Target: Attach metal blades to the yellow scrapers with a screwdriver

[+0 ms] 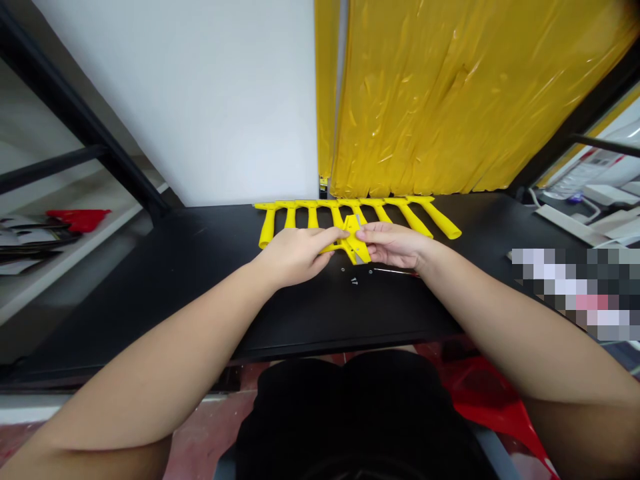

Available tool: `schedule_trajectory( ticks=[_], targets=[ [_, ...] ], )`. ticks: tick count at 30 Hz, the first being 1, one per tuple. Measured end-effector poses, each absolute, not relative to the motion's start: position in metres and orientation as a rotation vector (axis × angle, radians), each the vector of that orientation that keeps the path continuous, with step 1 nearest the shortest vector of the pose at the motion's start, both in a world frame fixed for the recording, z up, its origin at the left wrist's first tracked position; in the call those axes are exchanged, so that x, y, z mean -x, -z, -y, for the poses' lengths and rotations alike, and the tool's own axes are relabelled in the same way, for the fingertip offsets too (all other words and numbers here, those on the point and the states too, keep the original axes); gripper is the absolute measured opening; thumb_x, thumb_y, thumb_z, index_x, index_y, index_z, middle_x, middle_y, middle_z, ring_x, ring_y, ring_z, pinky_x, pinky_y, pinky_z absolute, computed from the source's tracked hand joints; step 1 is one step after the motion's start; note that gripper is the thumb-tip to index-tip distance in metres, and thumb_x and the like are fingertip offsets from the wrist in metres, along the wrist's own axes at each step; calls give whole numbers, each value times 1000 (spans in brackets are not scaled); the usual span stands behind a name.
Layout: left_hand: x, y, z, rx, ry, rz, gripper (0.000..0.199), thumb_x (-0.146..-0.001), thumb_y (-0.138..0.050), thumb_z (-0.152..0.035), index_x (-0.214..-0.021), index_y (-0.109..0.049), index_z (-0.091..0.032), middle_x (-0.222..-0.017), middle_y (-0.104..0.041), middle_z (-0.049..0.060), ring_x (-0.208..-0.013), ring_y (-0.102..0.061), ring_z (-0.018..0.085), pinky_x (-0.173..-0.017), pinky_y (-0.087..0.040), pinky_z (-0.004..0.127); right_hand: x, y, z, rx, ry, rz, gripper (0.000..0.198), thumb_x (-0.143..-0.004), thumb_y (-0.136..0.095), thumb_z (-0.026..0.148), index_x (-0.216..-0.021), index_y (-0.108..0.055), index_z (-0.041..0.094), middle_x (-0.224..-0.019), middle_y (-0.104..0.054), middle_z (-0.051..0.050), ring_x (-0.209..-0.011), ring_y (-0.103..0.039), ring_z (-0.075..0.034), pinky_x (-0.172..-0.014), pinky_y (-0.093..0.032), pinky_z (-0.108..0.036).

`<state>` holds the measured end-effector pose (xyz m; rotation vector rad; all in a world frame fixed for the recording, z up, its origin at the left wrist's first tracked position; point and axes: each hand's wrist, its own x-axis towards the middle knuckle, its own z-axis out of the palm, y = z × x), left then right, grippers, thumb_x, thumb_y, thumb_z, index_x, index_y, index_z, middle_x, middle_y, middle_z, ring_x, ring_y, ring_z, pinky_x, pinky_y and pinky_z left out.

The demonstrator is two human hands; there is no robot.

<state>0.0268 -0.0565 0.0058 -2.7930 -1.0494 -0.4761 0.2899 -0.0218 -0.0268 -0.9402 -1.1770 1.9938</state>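
Observation:
My left hand (300,255) is closed around the handle of a yellow plastic scraper (352,235), its thumb pressed on the head. At the head's right edge, the fingers of my right hand (395,244) pinch the same scraper. A grey strip like a metal blade shows along the head's edge. On the black table just below lie small screws (354,281) and two tiny nut-like rings (371,271). A thin metal shaft (393,270), perhaps a screwdriver's, runs under my right wrist, which hides part of it.
Behind my hands, several yellow scrapers (320,204) lie in a row on the black table (200,280). A white panel (225,100) and yellow plastic sheeting (440,100) rise at the back. Left is a shelf with a red item (83,219); black frame posts (125,173) flank the table.

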Motion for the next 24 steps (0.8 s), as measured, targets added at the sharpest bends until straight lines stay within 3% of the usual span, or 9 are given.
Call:
schedule_trajectory(
  ticks=[5,14,24],
  targets=[
    [-27,-5,56,2778,457,1051,44,-103,-52,-28,-147,-58,-28,-122,-79,6,-90,-77,22,-72,-53,33,-289,24,23,964,-1990,1168,18,-89,-87,24,-96,-75,13,-81,-78,-4,-64,-74,-9,-63,-66,-16],
    [-28,-6,60,2767,426,1033,38,-103,-52,-27,-139,-61,-27,-122,-80,5,-89,-77,23,-69,-53,33,-287,18,28,977,-1965,1327,33,-75,-97,29,-96,-75,14,-68,-73,2,-53,-67,-7,-53,-63,-16],
    [-28,-7,59,2783,433,1023,40,-104,-50,-29,-142,-60,-32,-119,-80,4,-90,-75,22,-70,-51,32,-283,17,32,937,-1788,1489,39,-73,-97,35,-98,-75,15,-73,-75,0,-56,-69,-9,-56,-63,-19]
  ],
)
